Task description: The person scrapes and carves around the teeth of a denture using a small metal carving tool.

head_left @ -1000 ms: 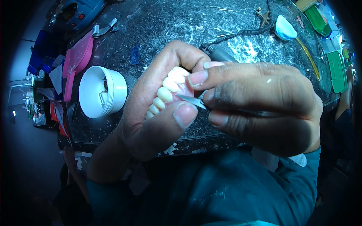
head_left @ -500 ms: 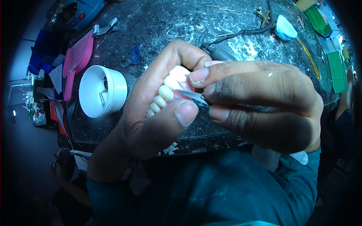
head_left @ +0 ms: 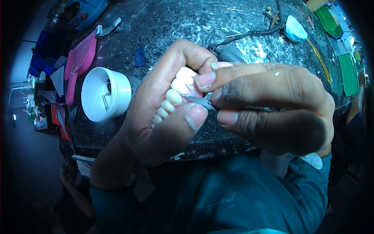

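My left hand (head_left: 163, 132) is wrapped round a denture (head_left: 174, 96) with cream-white teeth and a pink gum base, its thumb and curled forefinger at the edges. My right hand (head_left: 272, 105) pinches a small metal carving knife (head_left: 198, 101) between thumb and fingers. The pointed blade touches the pink gum beside the teeth. The tool's rounded far end (head_left: 313, 160) sticks out below my right wrist. My right forefinger rests against the denture near the front teeth. Much of the pink base is hidden behind my fingers.
On the dusty dark bench stand a white tub (head_left: 124, 95) with small metal bits and a pink dustpan (head_left: 82, 54). A dark corded handpiece (head_left: 230, 55) lies behind my hands. A white-and-blue lump (head_left: 295, 29) sits back right, near green boxes (head_left: 348, 74). Another person's arm (head_left: 78, 195) shows lower left.
The denture has tilted slightly in my left hand, and the blade has shifted a little along the gum. The tool's far end has swung slightly down and right.
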The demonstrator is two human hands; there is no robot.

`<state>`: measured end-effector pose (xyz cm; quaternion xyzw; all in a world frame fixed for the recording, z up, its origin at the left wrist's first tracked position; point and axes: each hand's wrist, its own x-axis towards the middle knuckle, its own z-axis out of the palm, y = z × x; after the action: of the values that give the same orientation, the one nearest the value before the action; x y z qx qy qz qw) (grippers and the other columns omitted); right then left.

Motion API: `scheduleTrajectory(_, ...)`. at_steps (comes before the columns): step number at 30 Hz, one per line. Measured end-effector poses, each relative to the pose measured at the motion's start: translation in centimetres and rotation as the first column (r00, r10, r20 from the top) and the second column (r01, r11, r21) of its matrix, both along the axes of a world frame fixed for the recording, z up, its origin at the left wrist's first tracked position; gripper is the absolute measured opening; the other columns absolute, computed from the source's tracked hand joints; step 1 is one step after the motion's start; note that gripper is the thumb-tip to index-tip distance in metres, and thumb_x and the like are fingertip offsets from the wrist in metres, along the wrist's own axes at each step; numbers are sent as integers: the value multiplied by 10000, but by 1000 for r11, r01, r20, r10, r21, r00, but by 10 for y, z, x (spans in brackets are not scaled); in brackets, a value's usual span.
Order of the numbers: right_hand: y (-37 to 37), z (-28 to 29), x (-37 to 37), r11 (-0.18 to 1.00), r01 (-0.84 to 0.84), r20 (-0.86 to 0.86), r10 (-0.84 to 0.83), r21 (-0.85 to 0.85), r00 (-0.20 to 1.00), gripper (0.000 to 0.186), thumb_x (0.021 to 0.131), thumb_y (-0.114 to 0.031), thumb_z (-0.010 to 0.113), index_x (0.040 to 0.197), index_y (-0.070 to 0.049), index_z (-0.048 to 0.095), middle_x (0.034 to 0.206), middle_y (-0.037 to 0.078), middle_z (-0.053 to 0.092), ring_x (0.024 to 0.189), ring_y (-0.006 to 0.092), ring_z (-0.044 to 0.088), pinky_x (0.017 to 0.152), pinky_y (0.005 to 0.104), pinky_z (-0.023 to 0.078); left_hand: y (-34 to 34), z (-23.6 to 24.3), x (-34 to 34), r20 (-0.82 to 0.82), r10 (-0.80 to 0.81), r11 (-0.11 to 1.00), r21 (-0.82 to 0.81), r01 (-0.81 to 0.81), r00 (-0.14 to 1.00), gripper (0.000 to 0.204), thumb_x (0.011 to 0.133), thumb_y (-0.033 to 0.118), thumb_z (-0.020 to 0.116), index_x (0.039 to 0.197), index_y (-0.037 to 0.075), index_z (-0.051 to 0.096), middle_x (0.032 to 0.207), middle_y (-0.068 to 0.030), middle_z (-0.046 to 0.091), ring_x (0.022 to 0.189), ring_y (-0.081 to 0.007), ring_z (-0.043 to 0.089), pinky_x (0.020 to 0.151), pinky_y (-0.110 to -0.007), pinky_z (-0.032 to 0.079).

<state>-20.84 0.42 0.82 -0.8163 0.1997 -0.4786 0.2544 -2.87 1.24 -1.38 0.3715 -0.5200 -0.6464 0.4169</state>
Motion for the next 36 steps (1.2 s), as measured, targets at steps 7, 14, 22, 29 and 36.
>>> scheduleTrajectory(7, -8, -22, -7, 995, -13, 123, 25, -97, 992, 223, 651, 53, 763, 813, 11, 616, 917, 151, 638, 857, 316, 688, 727, 420, 608, -6, -7, 0, -23, -37, 999, -32, 36, 999, 646, 712, 473, 686, 1061, -20, 455, 924, -73, 534, 837, -111, 537, 753, -246, 447)
scheduleTrajectory(14, -24, -28, -9, 942, -118, 65, 146, -315, 987, 249, 640, 96, 756, 844, 36, 625, 909, 173, 647, 834, 337, 695, 733, 446, 600, -7, -4, 3, -58, -101, 995, 0, 101, 993, 621, 732, 450, 660, 1071, -28, 457, 917, -89, 550, 864, -126, 555, 765, -250, 445)
scheduleTrajectory(22, -30, -26, -10, 871, -109, -1, 124, -480, 992, 298, 645, 91, 749, 898, -9, 628, 935, 164, 638, 887, 339, 686, 788, 491, 575, -4, -6, 4, -217, -194, 977, -129, 169, 957, 419, 776, 209, 560, 1102, -13, 417, 973, -67, 490, 906, -101, 464, 827, -288, 393)
scheduleTrajectory(29, -26, -3, -28, 974, -88, -29, 83, -207, 996, 253, 722, 3, 724, 952, -74, 649, 984, 145, 608, 896, 335, 672, 830, 494, 558, -9, -5, 7, -128, -53, 998, 13, 55, 990, 668, 660, 338, 742, 1112, -22, 406, 1039, -77, 481, 955, -138, 516, 868, -264, 411)
scheduleTrajectory(36, -61, -14, -34, 900, -154, -77, 135, -408, 988, 324, 765, 1, 736, 1063, 4, 608, 1065, 183, 588, 933, 276, 668, 855, 398, 560, -22, -10, 11, -275, -139, 990, -19, 139, 951, 577, 845, 319, 463, 1228, -105, 380, 1126, -250, 543, 996, -281, 613, 828, -461, 538)
